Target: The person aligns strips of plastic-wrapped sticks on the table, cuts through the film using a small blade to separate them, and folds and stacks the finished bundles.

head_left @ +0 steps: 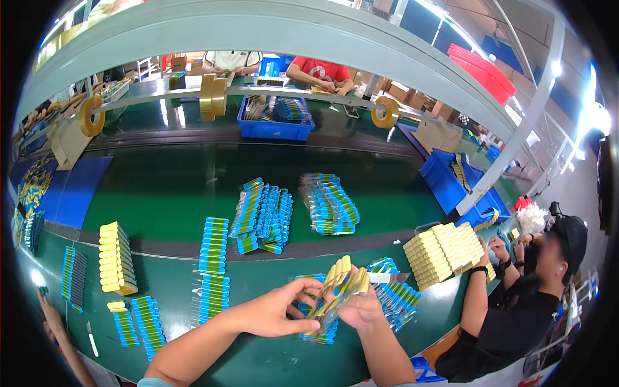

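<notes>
- My left hand (274, 314) and right hand (361, 308) both grip a clear packet of yellow-capped tubes (335, 290), held up just above the green bench (258, 358).
- Blue-green packs (213, 297) lie on the bench left of my hands.
- Yellow boxes (445, 251) are stacked to the right.

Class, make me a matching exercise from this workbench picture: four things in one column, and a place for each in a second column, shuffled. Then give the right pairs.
Things
1. clear sleeve of yellow sticks
2. blue bin
3. yellow block stack
4. tape roll

Places
A. on the bench at the person's left
B. hung on the rail, far left
C. held between the left hand and right hand
D. beyond the green belt, under the rail

Pairs: 1-C, 2-D, 3-A, 4-B
</notes>
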A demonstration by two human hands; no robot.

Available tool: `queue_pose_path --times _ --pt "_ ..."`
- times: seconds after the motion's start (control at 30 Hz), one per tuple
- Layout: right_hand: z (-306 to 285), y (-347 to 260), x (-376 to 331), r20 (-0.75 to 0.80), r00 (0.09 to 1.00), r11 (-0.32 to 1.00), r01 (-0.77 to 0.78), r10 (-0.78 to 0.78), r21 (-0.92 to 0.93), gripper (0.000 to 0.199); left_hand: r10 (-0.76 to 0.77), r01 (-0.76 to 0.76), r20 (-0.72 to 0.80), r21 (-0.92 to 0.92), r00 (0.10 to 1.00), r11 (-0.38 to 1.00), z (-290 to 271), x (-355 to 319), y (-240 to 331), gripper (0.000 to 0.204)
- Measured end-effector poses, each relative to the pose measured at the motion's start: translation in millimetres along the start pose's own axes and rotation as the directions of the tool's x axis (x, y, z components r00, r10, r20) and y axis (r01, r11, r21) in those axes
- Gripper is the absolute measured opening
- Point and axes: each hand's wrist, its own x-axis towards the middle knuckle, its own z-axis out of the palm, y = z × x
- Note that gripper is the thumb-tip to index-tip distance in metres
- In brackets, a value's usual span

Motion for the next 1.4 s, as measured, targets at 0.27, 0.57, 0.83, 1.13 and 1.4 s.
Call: queue_pose_path --times 0.27,0.57,0.83,1.13,1.4 --pt "-4 3 4 -0.091 0.992 0.928 0.050 -0.090 -0.370 0.054 0.046 -0.068 0.059 0.456 0.997 0.887 -1 -3 -14 0.090" --pt "6 9 6 0.028 0.935 0.604 0.251 -0.353 -0.756 0.052 0.222 -0.196 -0.277 0.118 0.935 0.973 19 5 -18 0.067" --pt "8 -13 2 -0.219 0.966 0.856 -0.226 0.136 -0.464 0.071 0.305 -0.133 -0.316 0.465 0.898 0.875 6 6 -21 0.067" --pt "-7 -22 0 -0.184 0.983 0.975 -0.061 0.021 -0.215 0.060 0.348 -0.302 -0.175 0.246 0.921 0.921 -6 4 -16 0.125" --pt "-9 -13 2 -0.160 0.987 0.992 -0.017 -0.003 -0.124 0.055 0.203 -0.149 0.036 0.805 0.979 0.575 -7 8 -30 0.097"
